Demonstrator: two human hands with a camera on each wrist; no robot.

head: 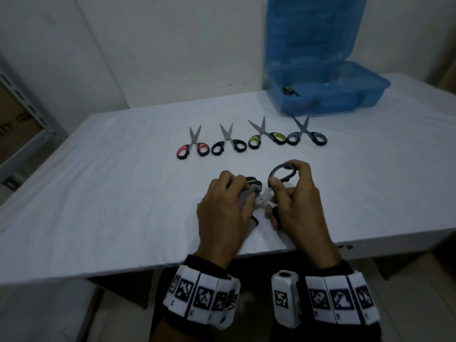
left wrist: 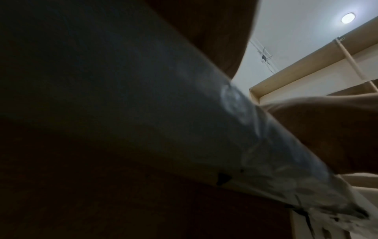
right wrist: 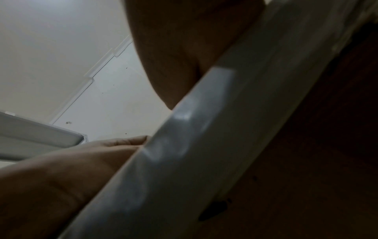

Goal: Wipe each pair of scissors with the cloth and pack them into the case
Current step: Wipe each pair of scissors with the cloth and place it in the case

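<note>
Near the table's front edge my right hand (head: 281,186) pinches the dark handle loop of a pair of scissors (head: 282,172). My left hand (head: 240,193) grips a grey-white cloth (head: 249,197) wrapped around part of the same pair. A black-and-green piece (head: 252,180) shows at the left fingertips, and the blades are hidden. Further back lie several scissors in a row: pink-handled (head: 193,148), black-handled (head: 229,143), green-handled (head: 266,138) and blue-handled (head: 307,137). The open blue case (head: 365,95) stands at the back right with a small black-and-green item (head: 287,90) inside. Both wrist views are dark.
A white cover lies over the table (head: 123,193); its front edge runs just under my wrists and fills the left wrist view (left wrist: 245,132) and the right wrist view (right wrist: 184,145). A metal shelf (head: 29,124) stands at the left. The wall rises right behind the table.
</note>
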